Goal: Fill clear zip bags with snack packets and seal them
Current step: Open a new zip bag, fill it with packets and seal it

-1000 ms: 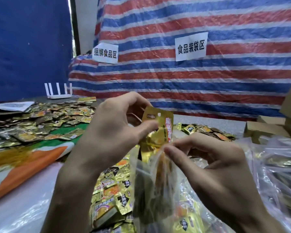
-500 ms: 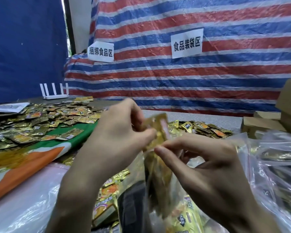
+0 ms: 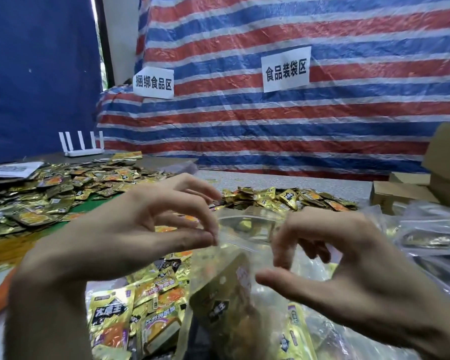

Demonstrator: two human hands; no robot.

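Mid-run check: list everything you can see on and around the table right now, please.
clear zip bag: one, transparent, held up centre, mouth open, packed packets inside
loose snack packets: many, gold, heaps left, back centre, near front
filled bags: several, clear, right
cardboard boxes: a few, brown, far right
router: one, white, back left
paper signs: three, white, on striped tarp, one cut off
left hand: one, grip pinching bag's left rim
right hand: one, grip on bag's right rim

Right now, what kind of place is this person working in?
Probably a makeshift food-packing station: a white paper sign on a red, white and blue striped tarpaulin, heaps of gold foil snack packets, and a part-filled clear plastic zip bag.
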